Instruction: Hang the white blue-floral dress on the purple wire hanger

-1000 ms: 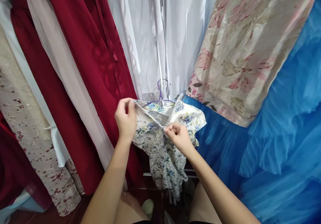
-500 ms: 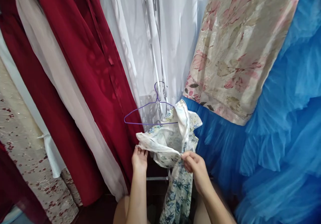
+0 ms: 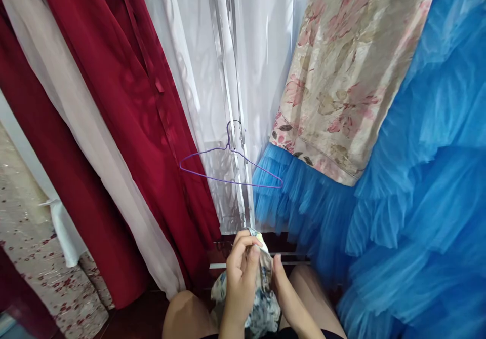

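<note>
A small white garment with a blue flower print (image 3: 261, 306) is bunched low at the bottom middle, over my knees. My left hand (image 3: 242, 273) is closed round its upper part, fingers curled over the cloth. My right hand (image 3: 283, 288) grips the same garment from the right side, mostly hidden behind the cloth. Above them a thin purple wire hanger (image 3: 228, 164) hangs bare from a white strap, with nothing on it.
Hanging clothes crowd the view: dark red dresses (image 3: 125, 116) and a pale pink one (image 3: 79, 116) at left, sheer white fabric (image 3: 228, 50) in the middle, a beige rose-print dress (image 3: 341, 75) and a blue tulle skirt (image 3: 417, 187) at right. My bare knees (image 3: 182, 313) show below.
The flower-print garment has come off the purple hanger and been pulled down to my lap. Both hands dropped with it and bunched it together. The hanger now hangs bare.
</note>
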`<state>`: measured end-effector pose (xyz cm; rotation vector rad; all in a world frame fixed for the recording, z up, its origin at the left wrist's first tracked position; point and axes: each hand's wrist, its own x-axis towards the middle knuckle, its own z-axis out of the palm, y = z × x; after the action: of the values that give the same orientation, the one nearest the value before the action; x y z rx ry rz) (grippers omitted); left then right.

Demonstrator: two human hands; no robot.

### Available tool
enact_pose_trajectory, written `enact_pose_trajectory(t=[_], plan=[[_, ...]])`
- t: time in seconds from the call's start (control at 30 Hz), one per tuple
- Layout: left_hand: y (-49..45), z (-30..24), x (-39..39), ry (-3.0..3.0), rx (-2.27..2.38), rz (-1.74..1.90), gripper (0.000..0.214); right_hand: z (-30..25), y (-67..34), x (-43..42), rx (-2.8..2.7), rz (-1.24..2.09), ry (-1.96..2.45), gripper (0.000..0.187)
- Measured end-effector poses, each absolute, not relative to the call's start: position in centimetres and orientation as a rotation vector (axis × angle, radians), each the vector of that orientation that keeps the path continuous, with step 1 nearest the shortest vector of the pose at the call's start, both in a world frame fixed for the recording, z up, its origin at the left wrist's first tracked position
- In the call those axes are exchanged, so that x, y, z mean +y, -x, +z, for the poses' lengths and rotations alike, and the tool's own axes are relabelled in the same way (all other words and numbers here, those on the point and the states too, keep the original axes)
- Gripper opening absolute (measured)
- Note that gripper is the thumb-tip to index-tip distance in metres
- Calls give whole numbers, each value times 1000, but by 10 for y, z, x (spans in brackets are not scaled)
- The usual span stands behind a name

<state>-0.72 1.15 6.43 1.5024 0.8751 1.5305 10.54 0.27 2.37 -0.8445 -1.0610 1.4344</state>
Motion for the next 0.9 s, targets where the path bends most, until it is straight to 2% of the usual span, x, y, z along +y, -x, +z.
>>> enact_pose_trajectory(t=[0.13,0.2,0.27,0.33,0.4,0.53,0.63,0.73,0.9], plan=[[25,52,20,-1500,1025,1577,25,26,-107,-10,-1258,1691,718,52],[37,40,20,-1476,1014,1432,30,28,-115,-16,-1267,1794,731,51],[45,24,15,-1468,994,1137,42,30,-129,-21,-1139,1797,804,48],[48,6,8,-1513,1037,800,50,34,-150,-22,-983,1709,895,49],[49,-11,3,-1643,1051,557,48,39,-179,-16,-916,1548,1028,47],[62,-19,17,-1904,1042,351,35,59,-249,24,-1155,1106,1294,27],[82,6,42,-2057,1157,452,35,85,-287,75,-1358,937,1216,23],[94,50,61,-2195,1193,731,36,119,-295,132,-1281,776,1117,14],[86,124,66,-2183,1161,1164,35,172,-247,212,-1212,935,1072,16]])
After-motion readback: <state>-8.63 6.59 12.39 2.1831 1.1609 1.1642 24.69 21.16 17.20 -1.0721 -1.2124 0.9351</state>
